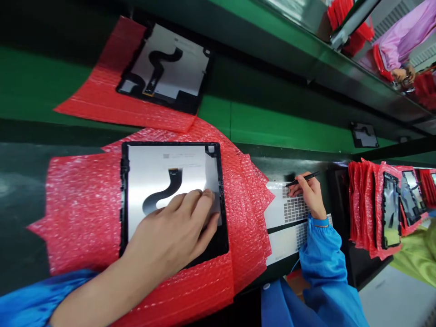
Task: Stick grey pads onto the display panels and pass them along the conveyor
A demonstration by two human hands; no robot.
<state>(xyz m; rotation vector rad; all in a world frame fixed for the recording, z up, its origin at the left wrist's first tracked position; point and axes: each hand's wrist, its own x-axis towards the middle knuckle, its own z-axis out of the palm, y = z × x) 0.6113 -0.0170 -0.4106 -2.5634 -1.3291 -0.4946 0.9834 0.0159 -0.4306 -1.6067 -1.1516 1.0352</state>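
Observation:
My left hand [173, 231] lies flat with its fingers stretched out on the silvery back of a tablet screen panel [150, 170] with a black ribbon cable. The panel rests on a stack of red bubble-wrap sheets [85, 204]. My right hand [309, 193] is closed in a pinch on black tweezers [303, 178], their tip over a white sticker sheet [289, 209] printed with a grid of small grey squares. Both arms wear blue sleeves.
A second screen panel [170, 68] lies on red bubble wrap on the green belt [272, 127] behind. A small black part [364, 135] sits farther right. Several wrapped panels [388, 209] stand in a row at right. Another person's hand [402, 72] in a pink sleeve works at upper right.

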